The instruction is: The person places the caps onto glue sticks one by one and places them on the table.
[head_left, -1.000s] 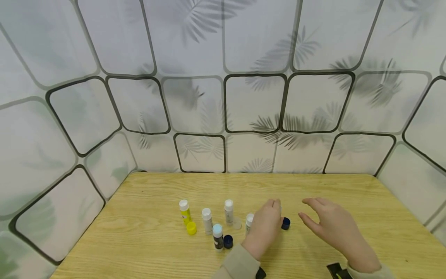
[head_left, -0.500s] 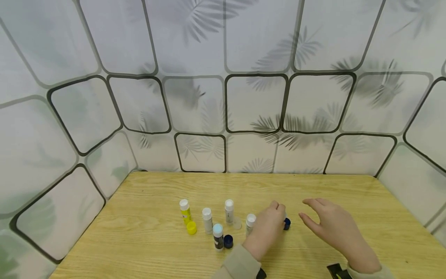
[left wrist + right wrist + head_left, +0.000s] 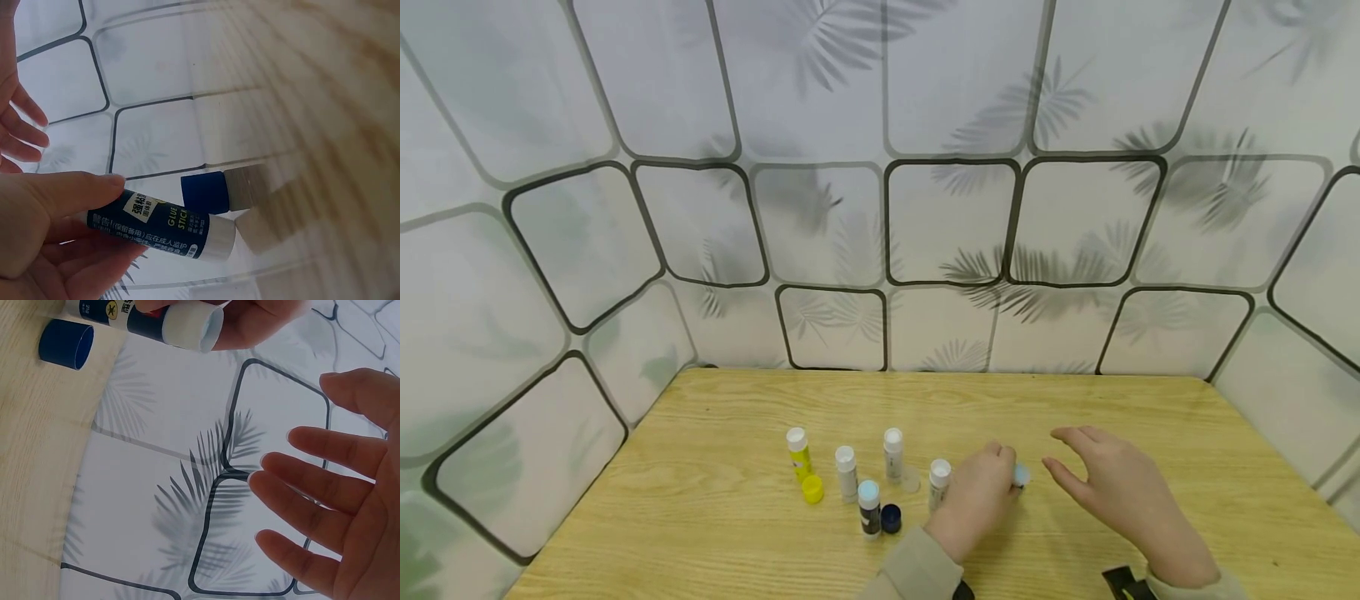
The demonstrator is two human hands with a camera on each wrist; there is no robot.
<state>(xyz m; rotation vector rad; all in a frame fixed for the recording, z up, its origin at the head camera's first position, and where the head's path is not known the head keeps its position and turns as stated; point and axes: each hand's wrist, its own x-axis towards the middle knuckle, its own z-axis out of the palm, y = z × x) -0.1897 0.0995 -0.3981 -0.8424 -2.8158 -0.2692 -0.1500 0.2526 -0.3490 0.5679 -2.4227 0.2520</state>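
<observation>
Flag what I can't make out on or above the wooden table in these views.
Left wrist view: the top end of the dark-blue cylindrical plastic glue stick, covered by the left hand.
Right wrist view: most of its base, cut off by the top edge.
Head view: most of the round dark-blue plastic cap, hidden behind the stick and left hand.
Head view: print on the yellow cylindrical plastic glue stick, too small to read.
</observation>
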